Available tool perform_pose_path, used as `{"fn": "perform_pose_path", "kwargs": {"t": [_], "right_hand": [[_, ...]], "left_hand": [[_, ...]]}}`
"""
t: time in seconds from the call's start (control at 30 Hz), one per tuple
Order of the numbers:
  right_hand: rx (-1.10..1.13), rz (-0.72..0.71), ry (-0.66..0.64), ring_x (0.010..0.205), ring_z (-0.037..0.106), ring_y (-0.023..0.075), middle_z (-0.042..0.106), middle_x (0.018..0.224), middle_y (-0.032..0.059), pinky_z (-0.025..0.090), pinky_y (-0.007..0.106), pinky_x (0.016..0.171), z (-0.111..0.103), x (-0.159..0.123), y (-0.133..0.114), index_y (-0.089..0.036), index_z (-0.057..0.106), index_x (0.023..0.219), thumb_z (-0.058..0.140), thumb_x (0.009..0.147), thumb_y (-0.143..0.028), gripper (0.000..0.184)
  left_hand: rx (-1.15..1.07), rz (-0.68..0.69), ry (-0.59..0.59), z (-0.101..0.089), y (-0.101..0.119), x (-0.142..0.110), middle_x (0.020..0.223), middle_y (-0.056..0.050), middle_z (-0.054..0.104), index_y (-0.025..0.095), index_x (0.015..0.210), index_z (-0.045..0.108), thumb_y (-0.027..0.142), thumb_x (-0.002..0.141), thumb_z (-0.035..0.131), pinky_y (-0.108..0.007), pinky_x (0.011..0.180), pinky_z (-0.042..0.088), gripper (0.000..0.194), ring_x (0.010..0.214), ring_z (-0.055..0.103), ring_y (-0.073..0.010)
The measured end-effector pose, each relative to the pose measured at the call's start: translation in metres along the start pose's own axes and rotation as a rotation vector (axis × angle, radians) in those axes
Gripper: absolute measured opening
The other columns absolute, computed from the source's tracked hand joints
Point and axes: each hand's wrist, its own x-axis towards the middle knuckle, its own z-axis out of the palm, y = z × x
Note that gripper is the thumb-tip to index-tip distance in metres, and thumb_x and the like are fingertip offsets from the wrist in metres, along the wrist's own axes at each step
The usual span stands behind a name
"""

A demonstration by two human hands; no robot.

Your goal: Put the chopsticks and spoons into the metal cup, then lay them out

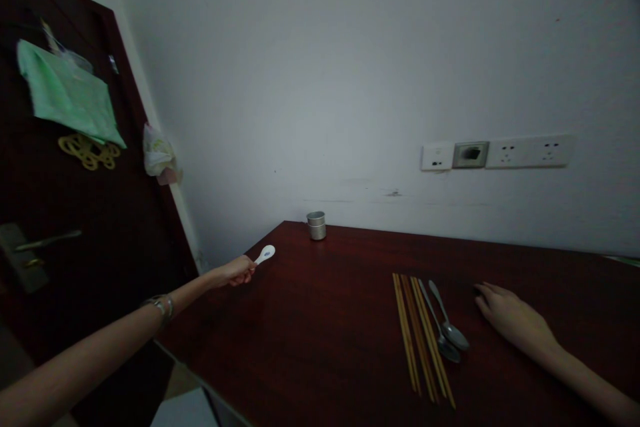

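Observation:
My left hand (239, 271) is closed around the handle of a white soup spoon (267, 253), held over the left edge area of the dark red table (300, 320). The spoon's bowl points away to the right and has a small blue mark. Resting on the table at the right, my right hand (511, 312) lies palm down with loose fingers and holds nothing. Just left of it are two metal spoons (456, 336), side by side with their bowls toward me. Several wooden chopsticks (423, 337) lie in a row beside those spoons.
A metal cup (316, 225) stands near the table's far left corner, close to the wall. Sockets (530, 151) line the wall at the right. On the left is a dark door (100, 227) with a green cloth (70, 90) hanging on it.

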Motion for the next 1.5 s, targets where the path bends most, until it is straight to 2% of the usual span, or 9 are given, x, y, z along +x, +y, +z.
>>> {"fn": "perform_pose_path", "kwargs": {"t": [0.1,0.23,0.4,0.5,0.6,0.9,1.13,1.3,1.5], "right_hand": [[0.000,0.010,-0.016,0.102,0.054,0.0288,0.058,0.111,0.0162,0.041,0.041,0.087,-0.004,0.000,-0.002,-0.008,0.058,0.108,0.032,0.079,-0.031,0.045],[0.006,0.021,-0.039,0.106,0.051,0.0275,0.057,0.113,0.0156,0.041,0.039,0.087,-0.012,-0.001,-0.008,-0.009,0.058,0.109,0.032,0.080,-0.029,0.044],[-0.015,0.044,-0.072,0.109,0.050,0.0268,0.055,0.115,0.0161,0.041,0.038,0.087,-0.022,-0.001,-0.014,-0.009,0.056,0.111,0.031,0.081,-0.027,0.044],[-0.009,0.049,-0.083,0.109,0.049,0.0264,0.055,0.115,0.0161,0.040,0.037,0.089,-0.025,-0.001,-0.016,-0.008,0.056,0.111,0.031,0.081,-0.027,0.044],[0.013,0.066,-0.077,0.109,0.049,0.0262,0.055,0.115,0.0156,0.038,0.036,0.091,-0.028,-0.001,-0.018,-0.008,0.057,0.110,0.033,0.081,-0.026,0.042],[0.038,0.127,-0.080,0.109,0.048,0.0260,0.055,0.117,0.0148,0.038,0.036,0.090,-0.035,-0.001,-0.025,-0.010,0.057,0.111,0.034,0.080,-0.023,0.041],[0.082,0.158,-0.080,0.112,0.046,0.0247,0.054,0.118,0.0155,0.033,0.035,0.094,-0.036,0.001,-0.027,-0.008,0.056,0.112,0.033,0.080,-0.022,0.042],[0.087,0.173,-0.079,0.111,0.046,0.0257,0.053,0.118,0.0155,0.032,0.035,0.093,-0.042,0.000,-0.030,-0.008,0.056,0.112,0.032,0.080,-0.021,0.042],[0.152,0.210,-0.084,0.113,0.044,0.0250,0.053,0.119,0.0145,0.032,0.034,0.094,-0.043,-0.001,-0.031,-0.010,0.056,0.112,0.035,0.079,-0.021,0.040]], "left_hand": [[0.116,0.082,-0.057,-0.010,0.023,-0.006,0.042,0.001,0.047,0.017,0.060,0.047,0.038,0.072,0.046,-0.019,0.031,0.014,0.024,0.027,0.025,-0.0057],[0.277,0.214,-0.011,-0.014,0.070,-0.012,0.040,0.000,0.048,0.016,0.057,0.050,0.038,0.072,0.046,-0.019,0.034,0.019,0.027,0.030,0.032,-0.0077],[0.380,0.533,0.082,-0.005,0.135,-0.025,0.040,0.001,0.048,0.015,0.055,0.054,0.041,0.074,0.045,-0.018,0.041,0.025,0.034,0.037,0.038,-0.0079],[0.413,0.715,0.099,0.008,0.163,-0.028,0.040,0.002,0.047,0.014,0.049,0.052,0.045,0.074,0.045,-0.017,0.041,0.024,0.040,0.038,0.036,-0.0064],[0.359,0.776,0.096,0.028,0.183,-0.024,0.039,0.003,0.043,0.014,0.046,0.050,0.046,0.074,0.044,-0.018,0.039,0.021,0.044,0.035,0.032,-0.0052],[-0.010,0.805,-0.010,0.099,0.229,0.000,0.035,0.005,0.037,0.013,0.051,0.052,0.044,0.071,0.053,-0.018,0.037,0.019,0.037,0.033,0.028,-0.0039],[-0.338,0.845,-0.135,0.157,0.250,0.004,0.046,0.003,0.047,0.011,0.066,0.059,0.047,0.069,0.055,-0.018,0.033,0.015,0.037,0.031,0.030,-0.0024],[-0.368,0.859,-0.211,0.203,0.260,-0.006,0.043,0.004,0.045,0.010,0.067,0.061,0.052,0.067,0.054,-0.019,0.034,0.016,0.043,0.031,0.030,-0.0028],[-0.302,0.900,-0.207,0.244,0.275,-0.020,0.039,0.005,0.041,0.011,0.056,0.059,0.053,0.069,0.051,-0.019,0.037,0.019,0.045,0.032,0.030,-0.0040]]}}
